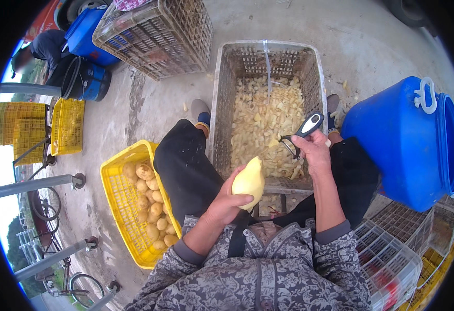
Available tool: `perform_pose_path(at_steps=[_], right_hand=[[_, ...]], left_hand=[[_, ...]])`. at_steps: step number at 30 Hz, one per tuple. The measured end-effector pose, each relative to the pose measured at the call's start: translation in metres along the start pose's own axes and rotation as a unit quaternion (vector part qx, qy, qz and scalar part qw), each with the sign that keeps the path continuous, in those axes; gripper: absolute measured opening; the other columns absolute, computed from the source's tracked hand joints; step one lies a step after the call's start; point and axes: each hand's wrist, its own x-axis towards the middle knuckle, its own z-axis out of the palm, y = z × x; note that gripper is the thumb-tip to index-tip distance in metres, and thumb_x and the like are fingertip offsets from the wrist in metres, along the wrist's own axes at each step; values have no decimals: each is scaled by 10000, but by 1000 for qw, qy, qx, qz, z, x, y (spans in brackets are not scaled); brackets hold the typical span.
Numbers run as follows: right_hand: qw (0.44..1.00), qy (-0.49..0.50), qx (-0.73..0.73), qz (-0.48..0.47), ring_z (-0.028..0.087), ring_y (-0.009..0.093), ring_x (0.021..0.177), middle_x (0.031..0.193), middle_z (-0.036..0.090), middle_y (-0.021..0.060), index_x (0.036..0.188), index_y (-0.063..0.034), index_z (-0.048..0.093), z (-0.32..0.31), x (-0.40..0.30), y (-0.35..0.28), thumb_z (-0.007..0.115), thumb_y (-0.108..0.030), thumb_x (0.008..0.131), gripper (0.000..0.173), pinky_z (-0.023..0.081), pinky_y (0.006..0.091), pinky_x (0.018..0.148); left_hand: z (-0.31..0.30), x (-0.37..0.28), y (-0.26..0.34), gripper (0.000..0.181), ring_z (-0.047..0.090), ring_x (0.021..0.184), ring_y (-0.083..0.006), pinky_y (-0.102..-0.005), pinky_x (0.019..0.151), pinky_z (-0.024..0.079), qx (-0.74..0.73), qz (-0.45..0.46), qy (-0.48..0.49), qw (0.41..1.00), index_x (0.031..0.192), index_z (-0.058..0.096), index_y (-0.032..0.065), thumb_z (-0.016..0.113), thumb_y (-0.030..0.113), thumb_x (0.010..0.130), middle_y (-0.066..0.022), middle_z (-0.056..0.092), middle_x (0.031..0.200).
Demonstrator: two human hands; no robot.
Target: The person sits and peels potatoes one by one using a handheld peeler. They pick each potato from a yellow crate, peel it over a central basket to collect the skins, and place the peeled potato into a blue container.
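My left hand (pixel 227 200) holds a pale, peeled potato (pixel 249 182) above my lap, its narrow end pointing away from me. To its right, my right hand (pixel 315 149) grips a black-and-white handled peeler (pixel 308 126), whose blade points to the left, apart from the potato. Under the peeler stands a grimy plastic crate (pixel 220 97) between my legs, with a layer of potato peelings (pixel 264 120) in it. Beside my left leg, a tilted yellow plastic crate (pixel 112 194) holds many unpeeled potatoes (pixel 153 202).
A large blue plastic barrel (pixel 390 136) is close on the right, with gray crates (pixel 390 252) below it. A tall brown crate (pixel 161 39) stands at upper left. Further left are a bending person (pixel 48 48), yellow crates (pixel 67 128), metal poles (pixel 32 186) and bicycles (pixel 85 287).
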Motion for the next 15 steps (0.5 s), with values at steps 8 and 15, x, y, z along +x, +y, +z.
perform_pose_path(at_steps=[8, 15], right_hand=[[973, -98, 206, 45, 430, 46, 471, 648, 540, -16, 816, -38, 578, 19, -41, -19, 666, -52, 708, 141, 339, 176, 418], [999, 27, 18, -14, 436, 56, 495, 613, 515, -31, 755, -64, 572, 10, 1, 18, 688, -90, 697, 132, 337, 194, 458]], left_hand=[[-6, 6, 0, 691, 571, 905, -301, -378, 774, 492, -93, -23, 12, 995, 1252, 334, -8, 625, 275, 693, -198, 529, 1052], [-4, 4, 0, 596, 585, 860, -306, -371, 683, 512, -120, -25, -37, 992, 1203, 357, 3, 616, 238, 720, -197, 523, 1057]])
